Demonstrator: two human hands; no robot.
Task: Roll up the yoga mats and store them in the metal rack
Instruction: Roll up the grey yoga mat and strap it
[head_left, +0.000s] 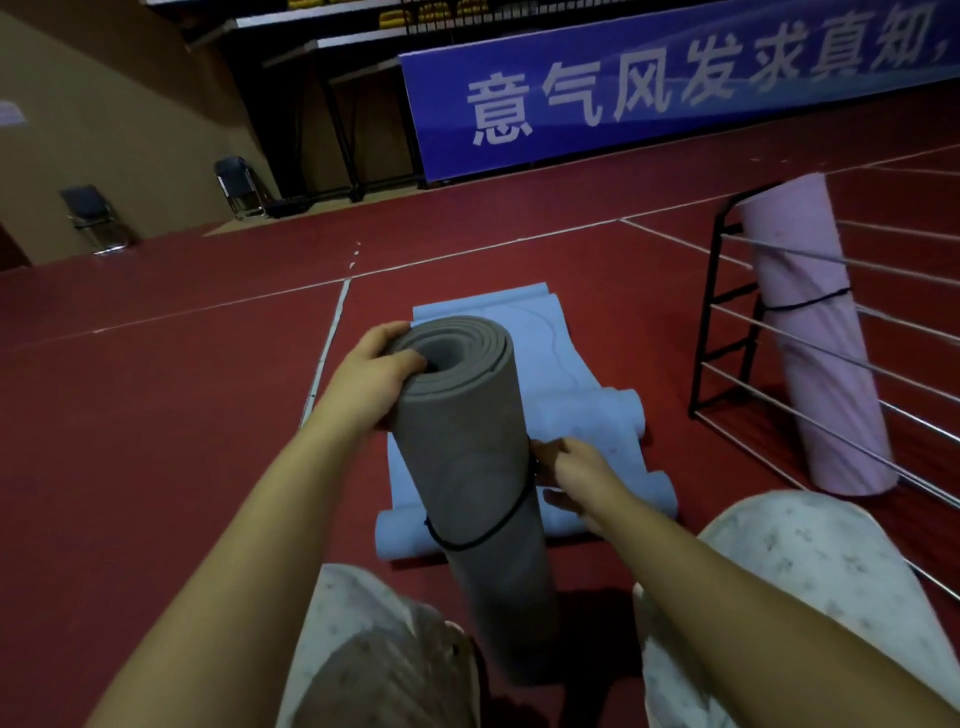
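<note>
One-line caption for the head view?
Left hand grips the upright grey rolled mat while right hand pinches its black cord.

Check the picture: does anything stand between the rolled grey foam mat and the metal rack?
Nothing visible does. Bare red floor separates the rolled grey foam mat from the metal rack; the blue mats lie flat, just beyond it.

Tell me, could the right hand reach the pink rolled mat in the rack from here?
Probably not yet: the right hand is busy at the grey rolled mat's black cord, and the pink rolled mat stands well off.
</note>
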